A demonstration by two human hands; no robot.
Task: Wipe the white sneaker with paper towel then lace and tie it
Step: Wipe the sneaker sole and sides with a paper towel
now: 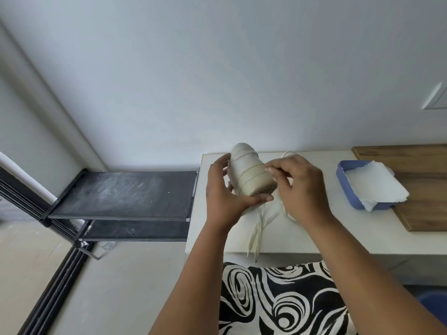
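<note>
Sneaker [250,175], off-white with thin stitched lines, is what I see held up over the far left part of the white table [314,238] in the head view, its toe pointing away from me and up. My left hand [226,189] grips it from the left side, fingers curled round the far flank and thumb pressed under the near edge. My right hand [298,187] sits at the shoe's right side, thumb and forefinger pinched together at the upper; I take it they hold the lace, though the pinched bit is too small to be sure. Two flat lace ends [256,230] hang from the shoe, trail across the table and drop over its near edge.

To the right, well apart from the sneaker, a blue tray [346,184] holds a white paper towel [377,184] whose torn edge overhangs the tray's near rim. The tray rests partly on a wooden board [423,213]. Left of the table stands a black shelf rack [125,194], dusty on top. A black-and-white swirl-patterned garment [278,301] fills the bottom of the view.
</note>
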